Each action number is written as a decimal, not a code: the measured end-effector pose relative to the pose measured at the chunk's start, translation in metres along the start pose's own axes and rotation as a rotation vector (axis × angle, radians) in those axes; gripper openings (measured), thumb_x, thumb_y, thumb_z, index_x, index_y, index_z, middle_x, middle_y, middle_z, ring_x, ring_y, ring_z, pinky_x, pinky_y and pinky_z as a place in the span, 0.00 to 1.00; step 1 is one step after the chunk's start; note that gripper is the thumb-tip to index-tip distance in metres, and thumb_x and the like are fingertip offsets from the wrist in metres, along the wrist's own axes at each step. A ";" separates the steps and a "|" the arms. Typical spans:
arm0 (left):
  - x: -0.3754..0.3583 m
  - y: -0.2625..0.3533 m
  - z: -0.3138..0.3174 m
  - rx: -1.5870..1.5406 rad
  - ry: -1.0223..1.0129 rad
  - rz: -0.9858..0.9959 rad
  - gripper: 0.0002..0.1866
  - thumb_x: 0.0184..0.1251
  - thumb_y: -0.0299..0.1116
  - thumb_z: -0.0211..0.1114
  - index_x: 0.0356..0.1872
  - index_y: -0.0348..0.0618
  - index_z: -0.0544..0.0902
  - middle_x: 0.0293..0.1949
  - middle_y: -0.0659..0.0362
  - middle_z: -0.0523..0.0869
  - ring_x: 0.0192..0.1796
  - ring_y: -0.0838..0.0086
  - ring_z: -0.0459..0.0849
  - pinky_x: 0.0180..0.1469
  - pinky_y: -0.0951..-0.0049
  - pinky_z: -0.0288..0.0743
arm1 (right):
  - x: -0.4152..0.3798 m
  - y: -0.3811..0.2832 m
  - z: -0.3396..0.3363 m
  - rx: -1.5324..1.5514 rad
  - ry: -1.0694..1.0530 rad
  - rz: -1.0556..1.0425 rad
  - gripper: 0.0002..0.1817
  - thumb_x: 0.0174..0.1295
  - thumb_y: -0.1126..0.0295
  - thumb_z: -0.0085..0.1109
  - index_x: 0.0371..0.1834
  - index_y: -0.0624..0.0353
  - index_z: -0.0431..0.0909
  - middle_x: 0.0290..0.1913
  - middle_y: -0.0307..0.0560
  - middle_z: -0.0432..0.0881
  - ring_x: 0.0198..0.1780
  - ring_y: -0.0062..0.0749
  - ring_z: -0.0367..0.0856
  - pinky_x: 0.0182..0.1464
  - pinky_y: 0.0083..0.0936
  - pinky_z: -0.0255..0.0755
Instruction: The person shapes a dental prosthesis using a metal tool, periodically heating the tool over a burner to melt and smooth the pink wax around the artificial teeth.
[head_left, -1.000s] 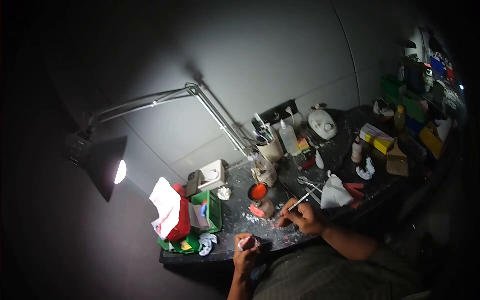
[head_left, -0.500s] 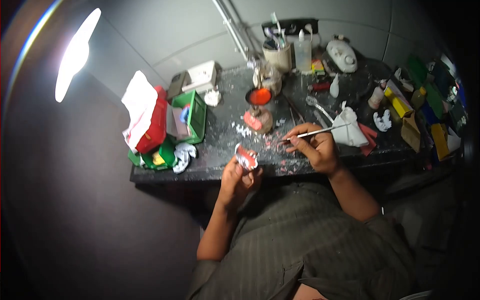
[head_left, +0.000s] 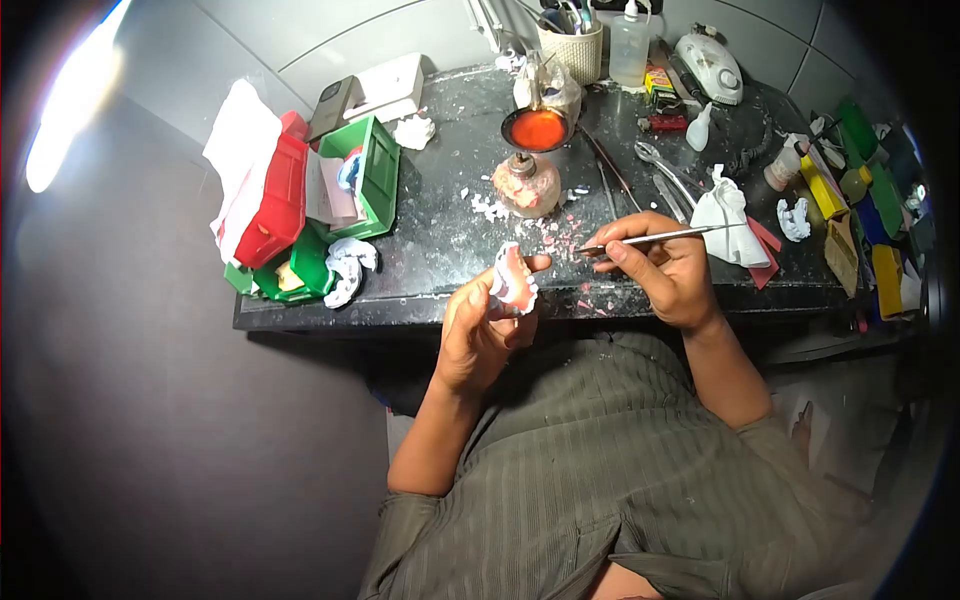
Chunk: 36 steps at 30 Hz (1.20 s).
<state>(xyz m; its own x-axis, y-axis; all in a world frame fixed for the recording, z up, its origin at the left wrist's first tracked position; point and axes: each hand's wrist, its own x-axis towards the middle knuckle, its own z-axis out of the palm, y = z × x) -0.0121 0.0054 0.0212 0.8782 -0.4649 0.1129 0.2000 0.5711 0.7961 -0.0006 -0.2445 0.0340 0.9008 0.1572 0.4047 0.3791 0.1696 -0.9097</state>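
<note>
My left hand (head_left: 478, 335) is closed around a dental model (head_left: 514, 280) of white plaster and pink wax, with a row of teeth along its right side. To the right, my right hand (head_left: 665, 270) pinches a thin metal tool (head_left: 660, 237) like a pen. The tool's working tip points left toward the model, apart from it. Beyond the hands stands a round glass burner (head_left: 527, 186) with pink wax on it. A small black pan (head_left: 536, 130) of orange-red melted material sits above the burner.
Green bins (head_left: 378, 180) and a red bin (head_left: 275, 200) stand at the left. White cloth (head_left: 727, 222), pink sheets (head_left: 765, 262) and a plaster piece (head_left: 794, 220) lie at the right. A squeeze bottle (head_left: 629, 48) and a woven cup (head_left: 572, 52) stand at the back.
The view has shifted closer to the bench. My left hand has turned the model more upright. My right hand still holds the tool, now at a similar distance from the model.
</note>
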 end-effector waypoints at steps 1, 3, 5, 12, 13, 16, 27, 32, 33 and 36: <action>0.001 -0.001 0.000 0.019 0.018 0.002 0.44 0.74 0.59 0.60 0.69 0.20 0.69 0.34 0.65 0.79 0.28 0.83 0.72 0.27 0.82 0.60 | -0.001 0.000 0.001 -0.003 0.008 -0.001 0.07 0.73 0.77 0.60 0.47 0.70 0.83 0.43 0.48 0.88 0.42 0.22 0.86 0.46 0.19 0.81; 0.006 0.002 0.004 0.025 0.087 -0.020 0.42 0.75 0.59 0.59 0.69 0.24 0.69 0.35 0.63 0.79 0.29 0.80 0.74 0.27 0.82 0.61 | 0.002 -0.001 0.000 -0.009 0.019 -0.010 0.07 0.73 0.77 0.60 0.47 0.70 0.83 0.43 0.48 0.88 0.41 0.22 0.86 0.46 0.19 0.81; 0.007 0.001 0.003 -0.091 0.095 0.024 0.40 0.80 0.61 0.46 0.68 0.27 0.70 0.33 0.57 0.84 0.26 0.77 0.73 0.25 0.78 0.63 | 0.002 -0.002 0.000 -0.019 0.025 -0.010 0.06 0.73 0.77 0.60 0.46 0.70 0.83 0.42 0.49 0.88 0.41 0.23 0.86 0.46 0.19 0.81; 0.005 0.005 -0.003 -0.117 0.097 -0.164 0.41 0.83 0.65 0.34 0.60 0.30 0.75 0.42 0.50 0.84 0.26 0.73 0.76 0.19 0.78 0.62 | -0.001 -0.003 0.001 0.002 0.011 -0.035 0.05 0.73 0.78 0.59 0.45 0.70 0.83 0.42 0.51 0.88 0.42 0.25 0.87 0.45 0.21 0.83; 0.005 0.007 0.001 -0.043 0.153 -0.179 0.42 0.83 0.65 0.33 0.59 0.30 0.76 0.41 0.51 0.85 0.25 0.73 0.76 0.19 0.79 0.62 | -0.001 -0.003 0.002 0.005 0.024 -0.041 0.05 0.73 0.78 0.59 0.44 0.70 0.83 0.42 0.51 0.88 0.42 0.25 0.88 0.46 0.21 0.83; 0.009 0.005 -0.004 0.084 0.100 -0.205 0.41 0.82 0.65 0.34 0.56 0.32 0.79 0.37 0.50 0.86 0.24 0.72 0.76 0.21 0.77 0.64 | -0.001 0.001 -0.003 -0.026 -0.004 -0.040 0.06 0.73 0.78 0.60 0.46 0.70 0.83 0.44 0.51 0.89 0.43 0.24 0.88 0.46 0.20 0.84; 0.015 -0.015 0.010 0.201 0.044 -0.033 0.53 0.60 0.82 0.51 0.70 0.43 0.64 0.40 0.60 0.80 0.31 0.81 0.72 0.31 0.81 0.63 | 0.004 -0.006 0.019 -0.318 -0.081 -0.293 0.06 0.66 0.78 0.66 0.44 0.68 0.86 0.43 0.55 0.89 0.48 0.43 0.90 0.53 0.33 0.81; 0.018 -0.026 0.021 0.221 0.127 0.140 0.61 0.52 0.85 0.57 0.72 0.41 0.60 0.43 0.60 0.77 0.34 0.81 0.72 0.34 0.80 0.65 | 0.001 -0.003 0.031 -0.316 -0.138 -0.390 0.06 0.65 0.79 0.66 0.43 0.69 0.85 0.44 0.54 0.89 0.53 0.49 0.89 0.62 0.41 0.80; 0.017 -0.029 0.022 0.248 0.164 0.231 0.63 0.50 0.86 0.58 0.73 0.41 0.59 0.45 0.59 0.77 0.35 0.80 0.72 0.35 0.79 0.66 | -0.001 -0.001 0.033 -0.307 -0.146 -0.392 0.06 0.64 0.79 0.66 0.43 0.69 0.85 0.44 0.54 0.89 0.54 0.49 0.89 0.62 0.40 0.81; 0.011 -0.033 0.014 0.326 0.160 0.259 0.65 0.50 0.85 0.60 0.74 0.38 0.57 0.51 0.55 0.77 0.45 0.75 0.78 0.45 0.77 0.73 | -0.003 0.000 0.038 -0.325 -0.171 -0.382 0.07 0.64 0.78 0.68 0.44 0.68 0.85 0.44 0.54 0.89 0.55 0.49 0.89 0.60 0.39 0.82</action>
<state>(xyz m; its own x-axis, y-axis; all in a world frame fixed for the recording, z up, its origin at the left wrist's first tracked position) -0.0151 -0.0280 0.0042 0.9426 -0.2091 0.2602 -0.1603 0.4001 0.9023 -0.0110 -0.2076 0.0367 0.6489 0.3042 0.6974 0.7438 -0.0604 -0.6657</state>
